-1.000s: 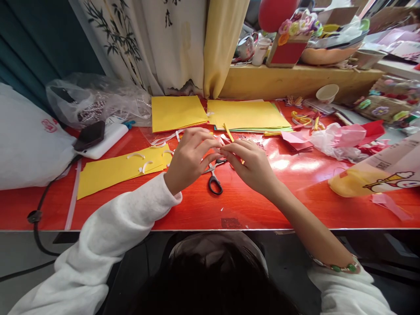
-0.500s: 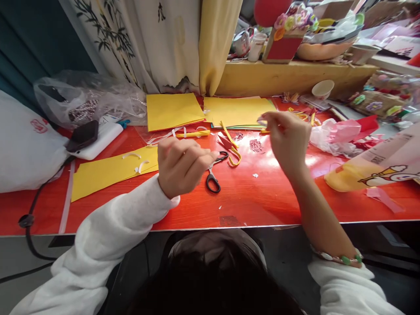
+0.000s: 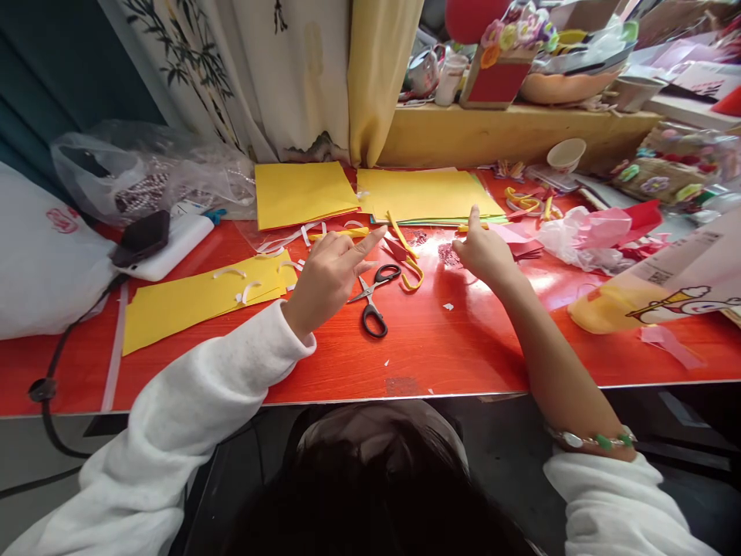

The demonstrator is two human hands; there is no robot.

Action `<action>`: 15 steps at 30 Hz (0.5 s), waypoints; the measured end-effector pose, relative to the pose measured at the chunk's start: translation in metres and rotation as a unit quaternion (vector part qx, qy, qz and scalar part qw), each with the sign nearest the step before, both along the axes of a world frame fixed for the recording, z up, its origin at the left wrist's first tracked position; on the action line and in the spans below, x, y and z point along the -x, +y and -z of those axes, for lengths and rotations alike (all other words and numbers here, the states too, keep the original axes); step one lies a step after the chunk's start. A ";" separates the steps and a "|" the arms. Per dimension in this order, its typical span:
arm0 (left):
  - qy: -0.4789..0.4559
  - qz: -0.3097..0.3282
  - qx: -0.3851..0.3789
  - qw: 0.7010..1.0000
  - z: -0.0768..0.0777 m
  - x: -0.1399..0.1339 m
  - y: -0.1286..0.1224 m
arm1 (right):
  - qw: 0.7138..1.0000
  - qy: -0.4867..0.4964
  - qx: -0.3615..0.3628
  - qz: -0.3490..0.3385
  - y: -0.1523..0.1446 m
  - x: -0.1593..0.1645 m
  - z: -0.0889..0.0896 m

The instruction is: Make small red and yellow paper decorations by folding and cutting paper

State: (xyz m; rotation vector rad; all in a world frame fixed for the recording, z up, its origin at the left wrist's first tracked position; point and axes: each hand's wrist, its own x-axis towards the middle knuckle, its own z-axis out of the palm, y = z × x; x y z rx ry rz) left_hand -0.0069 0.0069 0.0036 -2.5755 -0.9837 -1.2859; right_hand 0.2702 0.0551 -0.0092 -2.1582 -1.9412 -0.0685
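My left hand [image 3: 331,274] hovers above the table's middle, index finger stretched out and thumb apart, with nothing visible in it. Just right of it lie black-handled scissors [image 3: 376,297], blades spread. My right hand [image 3: 487,255] reaches low over the table, its index finger pointing at the front edge of a stack of yellow paper [image 3: 425,193]; I see nothing held. By its thumb is a dark red speckled patch [image 3: 448,255]. Between the hands lie a yellow curled strip [image 3: 413,276] and a red piece [image 3: 395,249]. Yellow strips of paper [image 3: 179,305] with white curls lie on the left.
Another yellow paper stack [image 3: 306,194] sits at the back. A phone [image 3: 140,238] rests on a white box at left, near a white bag [image 3: 46,262]. On the right stand a drink cup [image 3: 665,286] and crumpled pink plastic [image 3: 602,232]. A small bowl [image 3: 566,155] is behind.
Both hands have come out of their curled, pinched shape, index fingers now extended. My right hand has dropped toward the table; the small white thing at its fingertips no longer shows.
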 end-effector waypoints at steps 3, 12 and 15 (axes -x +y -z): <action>-0.004 0.008 0.058 0.998 0.000 -0.001 -0.001 | 0.998 -0.048 0.004 -0.040 -0.005 0.004 0.002; -0.050 0.047 0.150 0.986 -0.003 -0.001 0.000 | 0.977 0.107 0.134 -0.126 -0.025 0.040 -0.020; -0.044 0.045 0.162 0.985 0.003 -0.001 0.001 | 0.972 0.123 0.145 -0.136 -0.027 0.045 -0.020</action>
